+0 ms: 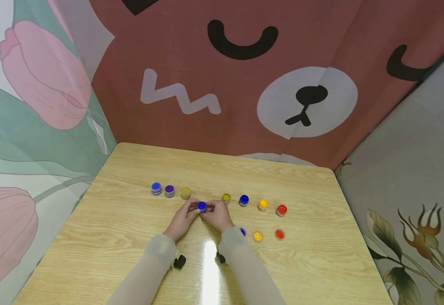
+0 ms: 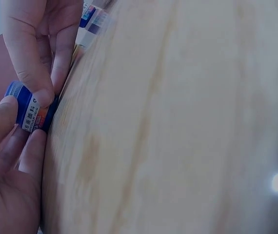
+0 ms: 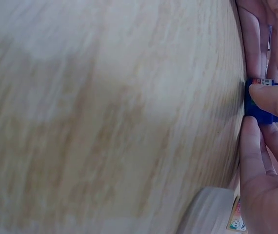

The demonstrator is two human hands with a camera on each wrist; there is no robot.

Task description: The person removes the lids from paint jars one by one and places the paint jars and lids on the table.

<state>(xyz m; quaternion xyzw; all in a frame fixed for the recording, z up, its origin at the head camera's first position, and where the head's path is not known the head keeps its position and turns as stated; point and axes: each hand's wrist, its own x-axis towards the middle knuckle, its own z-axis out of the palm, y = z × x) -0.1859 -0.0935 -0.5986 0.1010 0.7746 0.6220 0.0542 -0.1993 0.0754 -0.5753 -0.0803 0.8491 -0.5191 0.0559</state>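
Observation:
A small paint jar with a blue lid is held just over the table, between both hands. My left hand grips it from the left, its thumb and fingers about the side. From the right, my right hand pinches the same jar. In the left wrist view the paint jar has a white printed label and blue ends, with fingers on it from above and below. The right wrist view shows the blue jar close to the tabletop, partly covered by fingers.
Behind the left hand stand a blue jar, a purple jar and a dull yellow jar. Rightward are olive, dark blue, yellow and red jars. Nearer lie yellow and red lids.

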